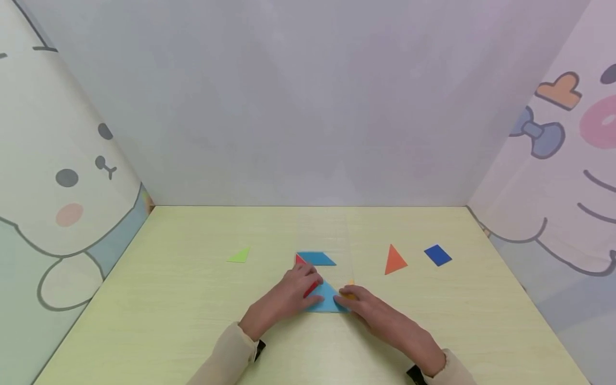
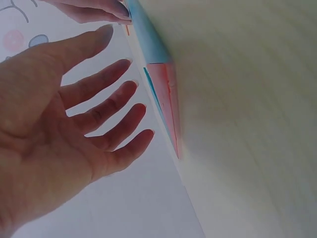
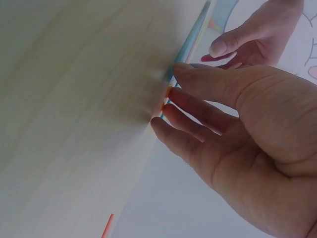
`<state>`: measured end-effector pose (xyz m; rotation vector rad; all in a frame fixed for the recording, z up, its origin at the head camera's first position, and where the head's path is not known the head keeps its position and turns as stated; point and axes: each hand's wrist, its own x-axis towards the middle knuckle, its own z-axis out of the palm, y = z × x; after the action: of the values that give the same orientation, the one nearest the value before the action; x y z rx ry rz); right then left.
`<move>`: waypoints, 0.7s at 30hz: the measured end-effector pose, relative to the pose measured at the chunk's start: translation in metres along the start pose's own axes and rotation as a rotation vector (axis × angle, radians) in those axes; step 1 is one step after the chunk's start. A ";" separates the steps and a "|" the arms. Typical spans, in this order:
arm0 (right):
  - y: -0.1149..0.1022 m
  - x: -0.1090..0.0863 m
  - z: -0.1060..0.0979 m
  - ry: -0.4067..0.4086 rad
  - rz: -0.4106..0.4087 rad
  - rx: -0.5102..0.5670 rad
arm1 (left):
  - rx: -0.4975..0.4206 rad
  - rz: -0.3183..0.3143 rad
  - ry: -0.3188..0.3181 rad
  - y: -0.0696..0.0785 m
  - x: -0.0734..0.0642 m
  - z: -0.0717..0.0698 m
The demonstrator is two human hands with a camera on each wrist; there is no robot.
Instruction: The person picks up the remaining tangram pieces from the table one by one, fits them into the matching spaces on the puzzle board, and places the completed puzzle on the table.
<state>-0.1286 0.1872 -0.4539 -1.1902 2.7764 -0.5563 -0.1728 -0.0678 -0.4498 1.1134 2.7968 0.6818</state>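
A light blue triangle [image 1: 330, 300] lies flat on the table between my two hands. My left hand [image 1: 294, 290] is over its left side and partly covers a red piece [image 1: 310, 289]. In the left wrist view, the fingers [image 2: 106, 111] of that hand are spread and hold nothing. At the triangle's right corner, the thumb of my right hand [image 1: 368, 307] touches the blue surface. Its other fingers [image 3: 181, 136] rest at a small orange piece [image 1: 351, 282] beside that corner, mostly hidden by the hand. Just beyond the red piece lies a blue parallelogram [image 1: 316, 259].
A lime green triangle [image 1: 239, 255] lies to the left on the pale wooden table [image 1: 183, 299]. Towards the right are an orange-red triangle [image 1: 395, 261] and a dark blue square [image 1: 438, 255]. A plain wall [image 1: 308, 107] stands behind, with cartoon-printed panels at both sides.
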 end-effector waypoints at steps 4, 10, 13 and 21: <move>0.001 0.000 0.002 0.006 -0.006 -0.001 | 0.005 0.034 -0.031 0.000 -0.005 0.001; 0.001 0.001 0.002 -0.002 0.002 0.006 | 0.032 0.061 -0.049 0.000 -0.011 0.003; 0.001 0.001 0.002 -0.006 0.007 0.006 | 0.030 0.062 -0.061 -0.001 -0.013 0.004; -0.001 0.001 0.001 -0.019 0.033 0.004 | 0.070 0.055 -0.094 -0.003 -0.015 0.004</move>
<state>-0.1284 0.1856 -0.4546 -1.1401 2.7728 -0.5449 -0.1626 -0.0778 -0.4564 1.2047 2.7398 0.5252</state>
